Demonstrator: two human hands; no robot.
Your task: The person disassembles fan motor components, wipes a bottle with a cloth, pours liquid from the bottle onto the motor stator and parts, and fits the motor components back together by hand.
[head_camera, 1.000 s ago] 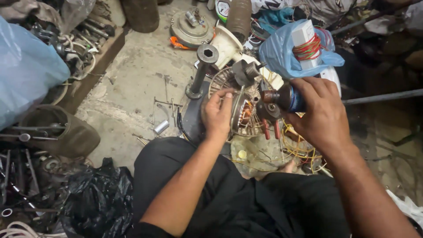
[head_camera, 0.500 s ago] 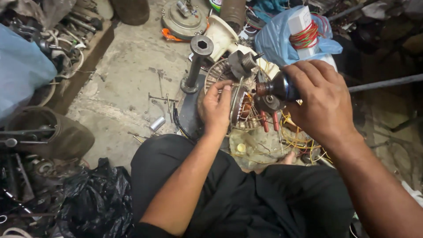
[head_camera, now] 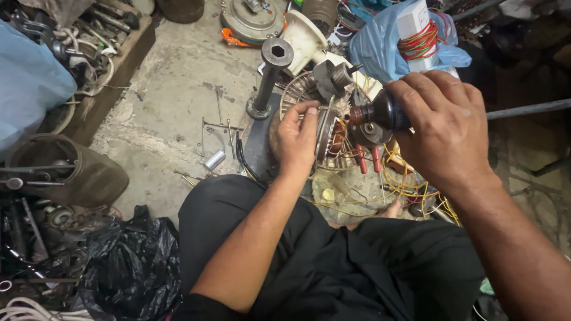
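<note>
Motor stator (head_camera: 334,135), copper windings visible inside its ring, sat on edge above the person's lap, just in front of a round wire fan guard (head_camera: 297,95) that lay on the concrete floor (head_camera: 172,89). Left hand (head_camera: 297,138) gripped the stator's near rim, fingers curled closed over the edge, thumb on the outer face. Right hand (head_camera: 443,128) was wrapped tight around a dark-handled tool (head_camera: 380,113), its tip pointed left and touching the stator's right side; what kind of tip could not be told. Two red-sleeved leads (head_camera: 369,159) hung below the stator, and a tangle of yellow and orange wires (head_camera: 410,184) lay just beside them, under the right wrist. A grey metal post with a hex socket top (head_camera: 270,80) stood upright on the floor, just left of the fan guard. A small silver cylinder (head_camera: 214,159) and some thin rods (head_camera: 217,125) lay loose on the floor, left of the post. A blue plastic bag (head_camera: 380,50) sat behind the right hand, a white box wound with red and green wire (head_camera: 416,32) resting on it. A black plastic bag (head_camera: 134,261) lay near the floor's lower-left corner, beside the person's left knee, in dark trousers (head_camera: 333,267). A wooden tray of scrap parts (head_camera: 113,56) ran along the upper-left edge.
</note>
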